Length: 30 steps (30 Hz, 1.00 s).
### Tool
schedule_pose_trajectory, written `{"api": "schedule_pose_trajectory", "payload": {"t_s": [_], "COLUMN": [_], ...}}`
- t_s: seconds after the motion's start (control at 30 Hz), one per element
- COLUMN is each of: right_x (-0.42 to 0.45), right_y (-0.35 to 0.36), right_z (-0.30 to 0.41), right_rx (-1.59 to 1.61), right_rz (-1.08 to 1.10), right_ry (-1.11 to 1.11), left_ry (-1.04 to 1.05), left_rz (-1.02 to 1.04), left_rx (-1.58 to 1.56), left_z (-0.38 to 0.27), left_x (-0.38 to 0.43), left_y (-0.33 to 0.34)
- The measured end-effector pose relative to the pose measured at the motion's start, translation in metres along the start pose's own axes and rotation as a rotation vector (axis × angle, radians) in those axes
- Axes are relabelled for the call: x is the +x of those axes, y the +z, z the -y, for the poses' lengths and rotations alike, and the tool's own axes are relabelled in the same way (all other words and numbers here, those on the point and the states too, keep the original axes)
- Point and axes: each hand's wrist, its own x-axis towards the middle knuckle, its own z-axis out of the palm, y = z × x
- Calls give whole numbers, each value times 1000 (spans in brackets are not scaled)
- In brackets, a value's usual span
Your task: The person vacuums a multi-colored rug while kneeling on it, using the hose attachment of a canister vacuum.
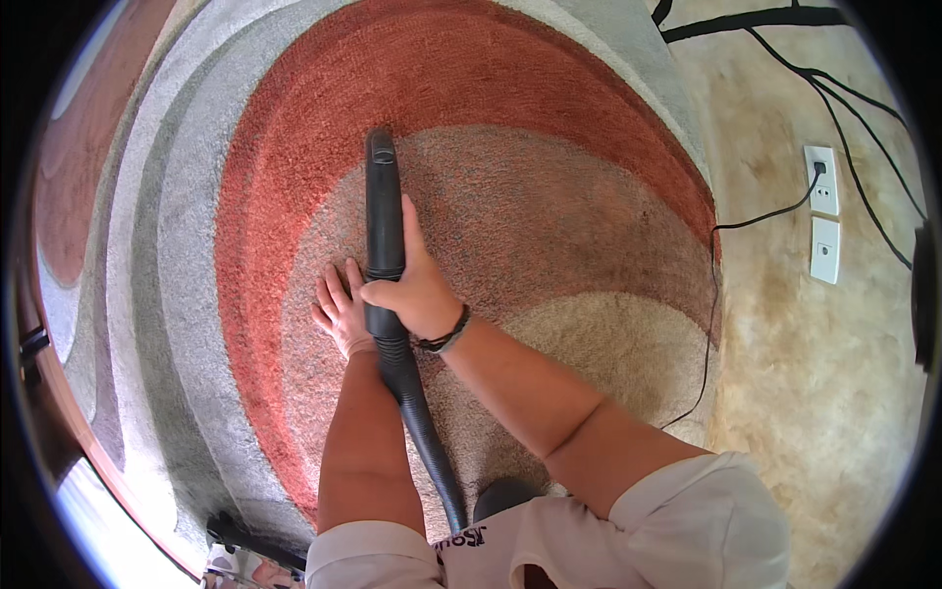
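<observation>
A black vacuum cleaner wand [383,206] with a ribbed hose [434,449] runs up the middle of the view. My right hand [416,287] grips it around its handle section, the thumb across the top. The wand's tip rests against or just over the patterned rug [471,177], near the border between its red and brown bands; the exact contact cannot be told. Just left of the wand, my left hand [341,309] lies palm down on the rug with fingers spread. Part of that hand is hidden behind the wand.
At right, a beige wall [773,316] carries a white outlet plate [822,180] with a plug in it. From there a black cord [714,287] drops along the rug's edge. More black cables [839,110] hang at upper right. A black object [250,537] lies at lower left.
</observation>
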Motion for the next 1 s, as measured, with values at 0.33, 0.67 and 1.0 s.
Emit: {"api": "schedule_pose_trajectory", "payload": {"t_s": [0.33,0.67,1.0], "right_x": [-26,-75,-91], "right_y": [-149,-92,-164], "right_z": [31,8,-20], "right_rx": [249,67,377], "right_rz": [-368,256,-522], "right_ry": [-100,-44,-94], "left_ry": [53,68,82], "left_rz": [-111,-203,-219], "left_rx": [15,33,57], "left_z": [-13,1,-6], "left_x": [-9,-8,-8], "left_y": [-17,-10,-4]}}
